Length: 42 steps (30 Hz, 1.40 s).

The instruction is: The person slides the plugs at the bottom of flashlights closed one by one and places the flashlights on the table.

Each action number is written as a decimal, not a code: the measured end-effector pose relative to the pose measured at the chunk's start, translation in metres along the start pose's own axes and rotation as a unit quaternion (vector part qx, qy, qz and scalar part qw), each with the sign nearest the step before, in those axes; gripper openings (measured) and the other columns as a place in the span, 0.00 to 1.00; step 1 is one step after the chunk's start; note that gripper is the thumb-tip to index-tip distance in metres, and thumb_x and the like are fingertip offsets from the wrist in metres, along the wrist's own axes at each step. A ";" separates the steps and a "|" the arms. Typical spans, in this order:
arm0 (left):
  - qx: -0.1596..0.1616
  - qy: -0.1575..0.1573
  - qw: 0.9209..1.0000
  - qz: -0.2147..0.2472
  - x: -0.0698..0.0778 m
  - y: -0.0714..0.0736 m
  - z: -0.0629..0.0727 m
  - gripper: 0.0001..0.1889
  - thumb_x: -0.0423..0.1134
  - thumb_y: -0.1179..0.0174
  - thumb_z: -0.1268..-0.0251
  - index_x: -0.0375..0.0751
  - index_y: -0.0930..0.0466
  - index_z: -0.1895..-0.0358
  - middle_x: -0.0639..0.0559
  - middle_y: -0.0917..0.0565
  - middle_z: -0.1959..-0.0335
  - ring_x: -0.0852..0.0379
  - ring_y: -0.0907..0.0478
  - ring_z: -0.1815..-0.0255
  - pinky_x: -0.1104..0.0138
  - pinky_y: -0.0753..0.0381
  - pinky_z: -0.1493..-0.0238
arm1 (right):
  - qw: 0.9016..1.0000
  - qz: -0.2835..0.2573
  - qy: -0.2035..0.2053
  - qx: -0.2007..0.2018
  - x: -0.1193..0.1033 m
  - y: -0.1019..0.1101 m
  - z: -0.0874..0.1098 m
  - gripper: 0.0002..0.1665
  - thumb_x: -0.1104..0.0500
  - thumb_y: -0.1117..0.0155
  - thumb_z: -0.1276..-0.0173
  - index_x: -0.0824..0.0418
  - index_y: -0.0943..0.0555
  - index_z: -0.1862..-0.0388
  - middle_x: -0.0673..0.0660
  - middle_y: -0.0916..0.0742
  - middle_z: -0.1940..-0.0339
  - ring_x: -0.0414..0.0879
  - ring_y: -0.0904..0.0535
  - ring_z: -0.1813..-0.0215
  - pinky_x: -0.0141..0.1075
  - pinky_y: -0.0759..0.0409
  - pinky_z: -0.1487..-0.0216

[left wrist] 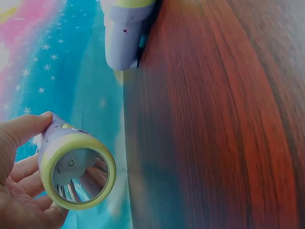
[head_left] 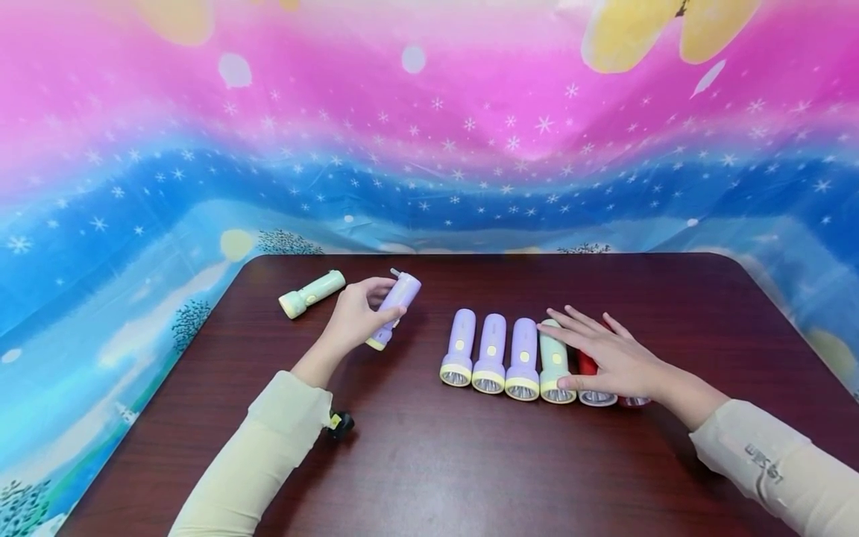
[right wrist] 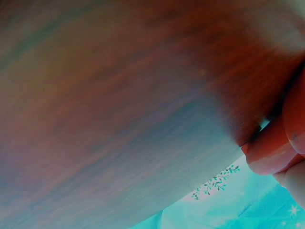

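Note:
My left hand grips a purple flashlight above the table, its lens end tilted down. In the left wrist view, the thumb lies along the purple body and the yellow-rimmed lens faces the camera. To the right, several flashlights lie side by side, lens ends toward me: three purple ones, a green one and red ones. My right hand spreads its fingers over the green and red ones, partly hiding them. The thumb is near the green one's lens rim.
Another green flashlight lies apart at the back left, beyond my left hand. A small black object shows beside the left sleeve cuff. The dark wooden table ends at a patterned cloth backdrop.

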<state>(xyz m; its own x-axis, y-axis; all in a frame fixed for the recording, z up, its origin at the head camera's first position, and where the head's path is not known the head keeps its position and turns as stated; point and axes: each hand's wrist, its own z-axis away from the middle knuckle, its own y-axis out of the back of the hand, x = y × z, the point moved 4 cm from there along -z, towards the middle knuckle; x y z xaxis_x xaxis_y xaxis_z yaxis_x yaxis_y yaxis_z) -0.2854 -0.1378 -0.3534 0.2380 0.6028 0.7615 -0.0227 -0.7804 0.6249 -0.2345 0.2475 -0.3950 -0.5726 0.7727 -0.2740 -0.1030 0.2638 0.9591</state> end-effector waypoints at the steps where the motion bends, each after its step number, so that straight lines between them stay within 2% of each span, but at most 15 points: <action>1: 0.003 0.000 1.000 0.001 0.001 -0.001 0.000 0.27 0.38 0.28 0.42 0.35 0.22 0.39 0.39 0.15 0.46 0.44 0.15 0.50 0.53 0.15 0.47 | 1.000 0.000 0.000 0.000 0.000 0.000 0.000 0.50 0.30 0.35 0.40 0.40 0.40 0.22 0.55 0.39 0.18 0.62 0.50 0.19 0.73 0.54 0.29; 10: 0.028 -0.009 0.999 0.024 0.011 -0.007 0.001 0.27 0.37 0.27 0.44 0.34 0.21 0.40 0.37 0.15 0.47 0.42 0.15 0.52 0.50 0.16 0.46 | 1.000 0.003 -0.001 -0.004 0.004 -0.002 0.000 0.51 0.30 0.34 0.40 0.40 0.40 0.21 0.55 0.39 0.18 0.62 0.50 0.18 0.73 0.54 0.29; 24: 0.044 0.007 0.997 0.058 0.021 -0.017 0.005 0.26 0.38 0.27 0.44 0.38 0.21 0.40 0.40 0.14 0.47 0.45 0.15 0.51 0.53 0.16 0.46 | 1.000 0.003 0.009 0.015 0.000 0.000 0.002 0.50 0.31 0.33 0.40 0.41 0.39 0.22 0.56 0.37 0.19 0.62 0.49 0.19 0.73 0.52 0.30; 37: 0.057 0.017 0.995 0.084 0.032 -0.027 0.007 0.26 0.39 0.26 0.45 0.41 0.20 0.41 0.42 0.14 0.47 0.46 0.15 0.52 0.55 0.15 0.48 | 1.000 0.001 0.006 0.007 -0.001 0.001 0.001 0.50 0.31 0.34 0.40 0.40 0.40 0.22 0.56 0.38 0.19 0.62 0.50 0.18 0.73 0.53 0.30; 42: 0.070 0.013 0.993 0.092 0.038 -0.029 0.006 0.26 0.39 0.26 0.45 0.41 0.20 0.41 0.42 0.14 0.47 0.46 0.15 0.52 0.52 0.16 0.47 | 1.000 -0.004 0.001 0.001 0.001 0.001 0.000 0.50 0.31 0.33 0.40 0.40 0.40 0.22 0.55 0.39 0.18 0.61 0.51 0.18 0.73 0.54 0.29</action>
<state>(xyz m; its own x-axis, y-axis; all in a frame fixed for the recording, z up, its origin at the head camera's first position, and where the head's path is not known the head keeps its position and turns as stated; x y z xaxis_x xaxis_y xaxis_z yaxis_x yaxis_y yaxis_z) -0.2698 -0.0937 -0.3439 0.2162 0.4498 0.8666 0.0728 -0.8925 0.4451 -0.2349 0.2485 -0.3945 -0.5738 0.7694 -0.2806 -0.1053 0.2704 0.9570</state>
